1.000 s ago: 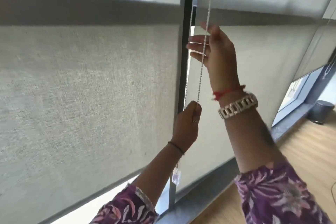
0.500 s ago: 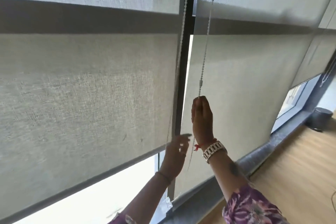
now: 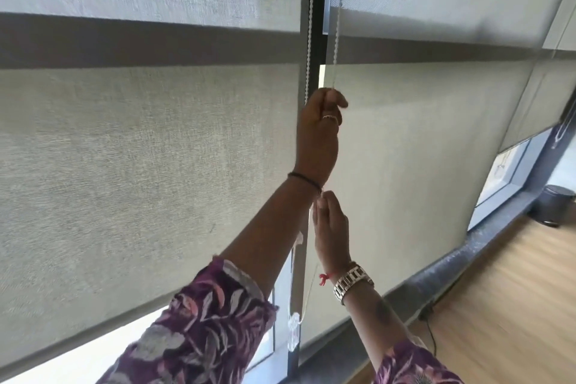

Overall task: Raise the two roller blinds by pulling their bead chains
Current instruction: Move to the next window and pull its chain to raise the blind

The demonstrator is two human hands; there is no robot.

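The left hand (image 3: 319,131) is up high, fingers curled round the right strand of the chain (image 3: 336,37), a clenched grip that hides the beads inside the fist. Just below it, at 6 o'clock, the right hand (image 3: 331,227) has its fingertips at the same strand near the left wrist; a pinch looks likely, but blur there makes the grip hard to tell for certain. The chain's other strand runs up the dark frame (image 3: 318,25) at 11 o'clock from the left hand, and both strands are cut off by the top edge. Below the hands the loop hangs slack to a clear holder (image 3: 293,332), partly blurred.

The left blind (image 3: 140,165) fills the 9 o'clock side, its bottom bar lifted off the sill with bright glass showing beneath. The right blind (image 3: 420,150) at 3 o'clock hangs lower, its lower edge hidden behind the right arm. A dark bin (image 3: 556,207) stands on the wood floor (image 3: 498,305) far right.
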